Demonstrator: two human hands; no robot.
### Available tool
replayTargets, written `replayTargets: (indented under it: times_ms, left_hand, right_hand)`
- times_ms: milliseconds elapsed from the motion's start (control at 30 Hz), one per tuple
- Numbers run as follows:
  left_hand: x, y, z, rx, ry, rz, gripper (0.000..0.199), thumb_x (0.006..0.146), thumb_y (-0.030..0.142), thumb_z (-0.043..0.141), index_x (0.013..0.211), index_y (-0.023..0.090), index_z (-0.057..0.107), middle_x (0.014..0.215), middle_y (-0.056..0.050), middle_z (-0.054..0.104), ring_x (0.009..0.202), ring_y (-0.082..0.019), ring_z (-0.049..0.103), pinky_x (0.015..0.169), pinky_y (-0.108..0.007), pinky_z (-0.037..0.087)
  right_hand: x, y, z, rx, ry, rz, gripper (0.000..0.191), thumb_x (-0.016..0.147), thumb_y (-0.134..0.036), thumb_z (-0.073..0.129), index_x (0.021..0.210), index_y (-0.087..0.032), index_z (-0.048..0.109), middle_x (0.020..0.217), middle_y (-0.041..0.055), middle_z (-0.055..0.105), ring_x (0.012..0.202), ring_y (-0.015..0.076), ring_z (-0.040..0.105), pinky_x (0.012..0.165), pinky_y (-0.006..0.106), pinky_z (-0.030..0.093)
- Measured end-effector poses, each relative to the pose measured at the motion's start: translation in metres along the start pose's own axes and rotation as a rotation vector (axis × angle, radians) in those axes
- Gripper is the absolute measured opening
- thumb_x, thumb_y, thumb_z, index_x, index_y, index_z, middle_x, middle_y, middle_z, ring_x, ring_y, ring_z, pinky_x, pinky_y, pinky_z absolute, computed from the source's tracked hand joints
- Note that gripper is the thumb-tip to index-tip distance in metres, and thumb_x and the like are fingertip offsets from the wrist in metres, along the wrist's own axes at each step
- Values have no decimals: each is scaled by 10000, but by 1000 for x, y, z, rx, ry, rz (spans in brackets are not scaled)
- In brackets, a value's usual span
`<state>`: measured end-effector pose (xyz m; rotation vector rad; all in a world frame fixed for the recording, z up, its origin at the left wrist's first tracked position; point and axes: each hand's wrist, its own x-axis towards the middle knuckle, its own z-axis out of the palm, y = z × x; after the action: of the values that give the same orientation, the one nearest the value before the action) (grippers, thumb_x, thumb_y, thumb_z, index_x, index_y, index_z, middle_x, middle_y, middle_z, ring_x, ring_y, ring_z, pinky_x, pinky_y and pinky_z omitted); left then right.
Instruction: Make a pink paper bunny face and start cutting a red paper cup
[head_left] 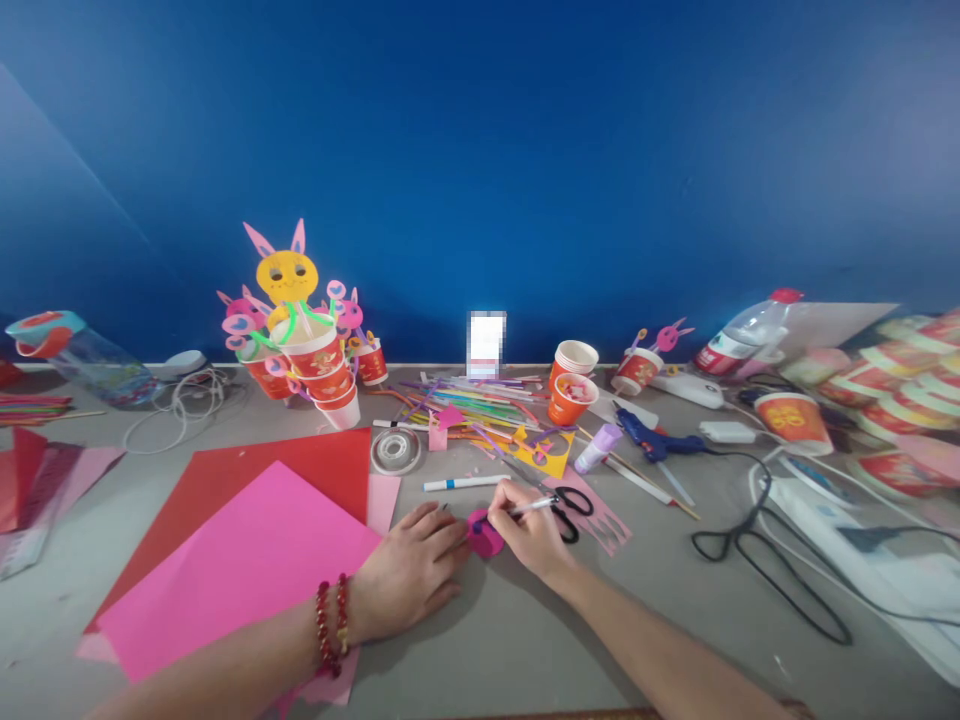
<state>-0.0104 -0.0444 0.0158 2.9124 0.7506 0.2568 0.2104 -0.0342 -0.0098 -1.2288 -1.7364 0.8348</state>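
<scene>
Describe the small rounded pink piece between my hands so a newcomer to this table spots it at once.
Find the large bright pink sheet on the grey table. Just to its right, your left hand and right hand flank a small pink piece. Unlike that broad, straight-edged sheet, it is small and rounded, with a darker purple patch.

The left hand [405, 575] lies palm down, fingers [427, 527] extended — the right hand [534, 535] curls, fingertips [498, 516] pinched.

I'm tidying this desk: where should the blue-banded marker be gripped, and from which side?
The marker is probably best pinched at its middle, from above and slightly left: it is slim and lies flat, running left to right, while the right hand crowds its right end.
</scene>
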Motion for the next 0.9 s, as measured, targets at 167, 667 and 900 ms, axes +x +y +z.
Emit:
replayTargets:
  times_ms: [167, 667, 900]
  left_hand:
    - [0, 0, 1, 14, 4, 1, 396, 924, 416, 553, 1264, 213, 530, 1303, -61, 572, 1208, -237, 474, 1099, -423, 294]
    - [0, 1, 0, 14, 13, -3, 384, 932, 419, 539, 1253, 208, 529, 1307, -54, 574, 1216, -241, 480, 1102, -417, 290]
    - [0, 0, 0, 11, 7, -4, 406, 924, 416, 555, 1271, 210, 514, 1306, -50, 575, 1217, -238, 478, 1102, -423, 292]
  right_hand:
    - [-1, 2, 1, 2, -5, 15, 203, 795, -90, 479, 642, -210, 421, 576, -63, 424, 547, 111, 407, 513, 224, 281]
    - [2, -2, 1, 20, 32, 13, 208, 813, -120, 487, 635, -207, 422, 585, -56, 437, 548, 108, 432, 513, 211, 312]
    - [2, -1, 1, 11, 45, 15, 209, 835, -138, 483, 645, -207, 434, 591, -54, 441, 553, 111, 436, 523, 212, 329]
